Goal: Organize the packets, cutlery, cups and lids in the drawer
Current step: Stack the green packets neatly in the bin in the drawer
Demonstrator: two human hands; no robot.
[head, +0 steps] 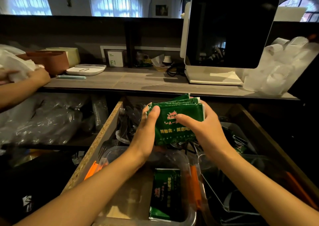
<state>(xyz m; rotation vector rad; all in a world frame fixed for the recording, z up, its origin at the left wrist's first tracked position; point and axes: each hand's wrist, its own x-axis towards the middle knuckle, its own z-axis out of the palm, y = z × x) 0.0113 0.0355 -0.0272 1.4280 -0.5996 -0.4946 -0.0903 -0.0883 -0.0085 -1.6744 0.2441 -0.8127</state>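
A: What was the biggest thing in view?

B: An open chipboard drawer [96, 143], its cut edge rough and crumbly. Below the wrists sat a clear plastic tub [188, 187] with orange clips, glossy and stiff.

A: And the hands?

B: The left hand [146, 131] and right hand [203, 131] clamped a stack of green packets [174, 122] between them, held above the drawer. Fingers of both hands were curled around the stack's side edges, thumbs pressed on its front face.

A: How would those packets handle?

B: Judging by looks, light, thin and soft, with slick printed film likely to slide apart. The tops fanned out past the fingertips. Squeezing both side edges, as here, seemed the safest hold.

A: Anything smaller?

B: 1 loose packet [165, 191] lay flat in the tub, beneath the left forearm. Black plastic forks [124, 125], hard and thin, lay jumbled just left of the left fingers.
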